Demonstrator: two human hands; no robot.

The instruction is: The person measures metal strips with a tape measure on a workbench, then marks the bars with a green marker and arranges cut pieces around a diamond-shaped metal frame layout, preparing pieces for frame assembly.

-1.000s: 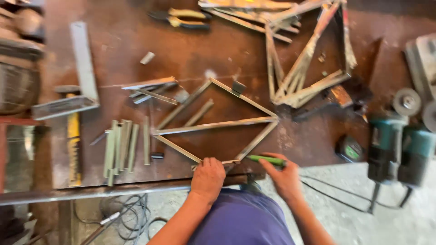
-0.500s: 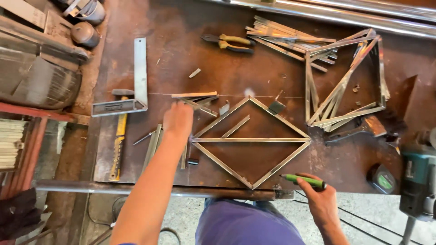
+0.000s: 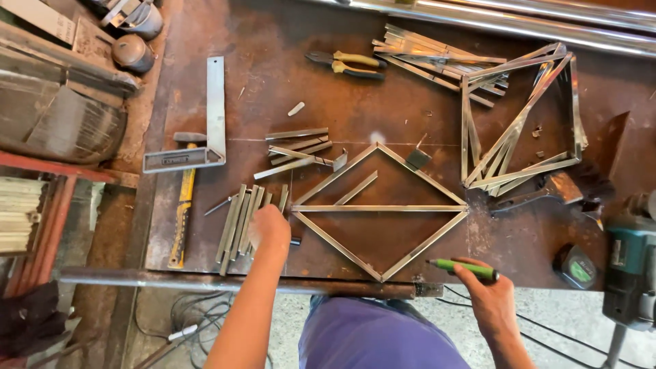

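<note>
My left hand [image 3: 269, 229] reaches onto a row of short metal strips [image 3: 239, 222] lying side by side on the rusty steel table [image 3: 287, 82], fingers curled over them; whether it grips one is hidden. My right hand [image 3: 488, 294] holds a green marker pen [image 3: 463, 268] at the table's near edge. Between my hands lies a diamond-shaped metal frame [image 3: 380, 208] with a crossbar and one loose short strip [image 3: 355, 188] inside it.
More short strips [image 3: 297, 149] lie above my left hand. A steel square [image 3: 205, 123], a hammer [image 3: 182, 205], pliers [image 3: 348, 65], stacked diamond frames [image 3: 523, 123], a tape measure [image 3: 575, 266] and an angle grinder [image 3: 629, 273] surround the work. A pipe [image 3: 205, 280] runs along the near edge.
My left hand moved from the frame's near corner out to the left, then down onto the row of strips. My right hand kept the marker near the table edge.
</note>
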